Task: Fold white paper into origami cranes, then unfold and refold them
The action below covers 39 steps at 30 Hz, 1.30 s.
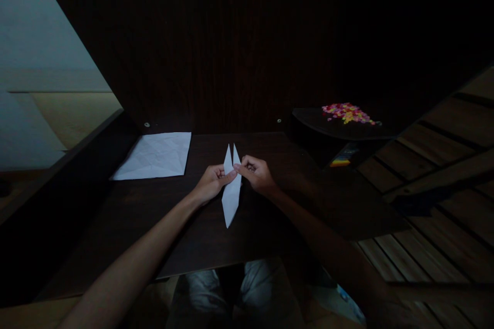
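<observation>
Between my two hands is a white folded paper (231,199), long and narrow, with two pointed flaps standing apart at its far end and a single point toward me. My left hand (213,182) pinches its left side, thumb lying on top near the middle. On the other side my right hand (258,174) grips the right edge, with the thumb on the paper and the fingers curled. The two thumbs almost meet below the split. Fingers beneath the paper are partly hidden.
Creased white paper sheets (158,156) lie flat on the dark desk (185,247) at the left. A curved shelf (309,118) at the right bears a heap of small colourful pieces (349,113). A dark panel (224,51) rises behind; wooden slats (443,236) stand at the right.
</observation>
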Each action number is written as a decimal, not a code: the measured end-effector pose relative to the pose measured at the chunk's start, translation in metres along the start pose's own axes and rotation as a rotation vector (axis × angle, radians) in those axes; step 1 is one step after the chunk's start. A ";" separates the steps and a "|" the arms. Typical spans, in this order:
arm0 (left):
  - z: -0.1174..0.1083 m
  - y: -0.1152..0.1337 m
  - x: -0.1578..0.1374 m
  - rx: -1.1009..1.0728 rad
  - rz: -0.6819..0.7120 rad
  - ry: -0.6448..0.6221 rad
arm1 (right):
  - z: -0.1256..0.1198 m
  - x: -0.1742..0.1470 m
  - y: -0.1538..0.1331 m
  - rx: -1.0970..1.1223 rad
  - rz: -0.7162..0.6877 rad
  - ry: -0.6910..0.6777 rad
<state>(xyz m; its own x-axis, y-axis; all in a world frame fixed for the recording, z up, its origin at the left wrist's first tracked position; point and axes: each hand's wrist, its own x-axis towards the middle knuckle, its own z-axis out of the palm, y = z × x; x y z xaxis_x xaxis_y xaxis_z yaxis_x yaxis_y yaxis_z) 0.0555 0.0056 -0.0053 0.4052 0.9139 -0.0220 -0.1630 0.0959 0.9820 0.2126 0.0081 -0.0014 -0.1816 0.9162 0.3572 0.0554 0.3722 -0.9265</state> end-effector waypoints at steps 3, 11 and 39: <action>0.001 -0.001 0.001 -0.027 -0.014 0.001 | -0.001 0.002 0.001 0.047 0.015 0.013; 0.001 0.002 -0.001 -0.028 -0.040 -0.085 | -0.002 0.006 0.001 0.200 0.197 -0.067; 0.006 0.010 -0.005 0.007 -0.091 -0.109 | -0.010 0.012 0.014 0.228 0.197 0.124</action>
<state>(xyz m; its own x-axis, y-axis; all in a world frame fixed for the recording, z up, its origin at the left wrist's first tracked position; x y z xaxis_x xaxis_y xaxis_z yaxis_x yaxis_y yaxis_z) 0.0577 -0.0006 0.0055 0.5134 0.8533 -0.0912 -0.1150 0.1738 0.9781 0.2213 0.0258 -0.0093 -0.0679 0.9836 0.1672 -0.1466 0.1559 -0.9768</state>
